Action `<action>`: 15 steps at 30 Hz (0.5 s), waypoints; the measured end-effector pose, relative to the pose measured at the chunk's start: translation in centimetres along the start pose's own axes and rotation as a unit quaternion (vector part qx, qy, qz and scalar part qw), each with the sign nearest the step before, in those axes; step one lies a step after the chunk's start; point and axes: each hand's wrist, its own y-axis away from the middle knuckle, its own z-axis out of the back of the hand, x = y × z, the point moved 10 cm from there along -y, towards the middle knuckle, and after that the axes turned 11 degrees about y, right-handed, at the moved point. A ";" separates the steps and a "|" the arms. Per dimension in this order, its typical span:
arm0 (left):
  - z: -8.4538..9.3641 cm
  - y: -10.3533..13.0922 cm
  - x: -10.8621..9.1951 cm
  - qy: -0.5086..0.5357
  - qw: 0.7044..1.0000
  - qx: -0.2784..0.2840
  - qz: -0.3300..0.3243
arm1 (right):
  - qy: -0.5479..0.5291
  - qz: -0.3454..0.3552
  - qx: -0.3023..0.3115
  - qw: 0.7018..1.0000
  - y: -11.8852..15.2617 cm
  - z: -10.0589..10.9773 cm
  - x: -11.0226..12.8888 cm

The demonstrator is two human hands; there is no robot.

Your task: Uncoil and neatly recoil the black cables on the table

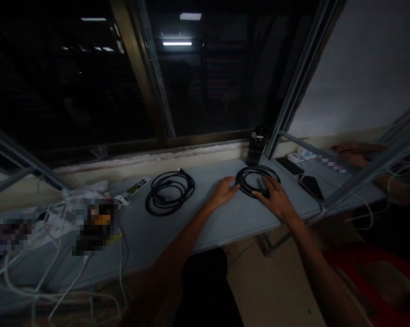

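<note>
A coiled black cable (247, 169) lies on the grey tabletop (205, 231) between my two hands. My left hand (224, 190) has its fingers together at the coil's left edge; whether they pinch the cable is too dim to tell. Over the coil's right side rests my right hand (274, 195), its thumb spread away from the fingers. A second coil of black cable (170, 212) lies to the left, touched by neither hand.
Behind the nearer coil stands a dark bottle (256, 146). White cords (58, 295) and a power strip tangle at the left. At the right are a black phone (289, 165), a metal post (372, 168) and another person's hands (355, 154).
</note>
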 end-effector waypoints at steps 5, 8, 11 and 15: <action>15.3 8.9 -0.9 -0.139 0.985 -0.099 0.014 | 0.064 -0.047 -0.064 0.995 0.7 3.5 1.2; 26.6 13.4 0.9 -0.311 0.920 -0.204 0.120 | 0.041 -0.041 -0.067 0.996 1.2 3.9 4.1; 32.3 15.5 3.8 -0.382 0.874 -0.193 0.232 | -0.011 0.012 -0.029 0.999 1.7 2.6 10.1; 33.5 15.7 5.8 -0.382 0.865 -0.160 0.282 | -0.074 0.099 0.014 0.992 2.6 1.3 18.8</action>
